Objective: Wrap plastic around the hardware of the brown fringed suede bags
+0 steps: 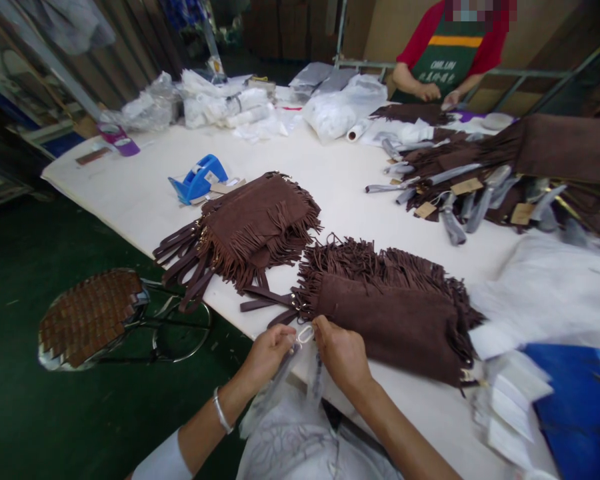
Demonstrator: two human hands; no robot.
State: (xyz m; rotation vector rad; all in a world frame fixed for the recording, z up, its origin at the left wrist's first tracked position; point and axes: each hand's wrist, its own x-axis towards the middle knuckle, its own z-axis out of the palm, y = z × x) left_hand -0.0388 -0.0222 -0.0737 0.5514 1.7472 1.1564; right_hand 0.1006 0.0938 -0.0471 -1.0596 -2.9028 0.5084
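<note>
At the table's front edge my two hands are close together, each with its fingers pinched. A small pale oval loop [306,334] shows between them. My left hand [273,350] is at the loop's left side, a clear plastic strip hanging beneath it. My right hand [341,350] pinches at the loop's right side, beside the near edge of a stack of dark brown fringed bags [380,313]. Dark wrist straps [267,303] stick out from that stack's left end. What each hand pinches is partly hidden by the fingers.
Another stack of fringed bags [255,207] lies farther left, with a blue tape dispenser [200,179] behind it. Bags with plastic-wrapped straps [480,180] pile up at right. White plastic [555,287] lies nearer. A stool [93,317] stands left; a co-worker [445,63] stands across the table.
</note>
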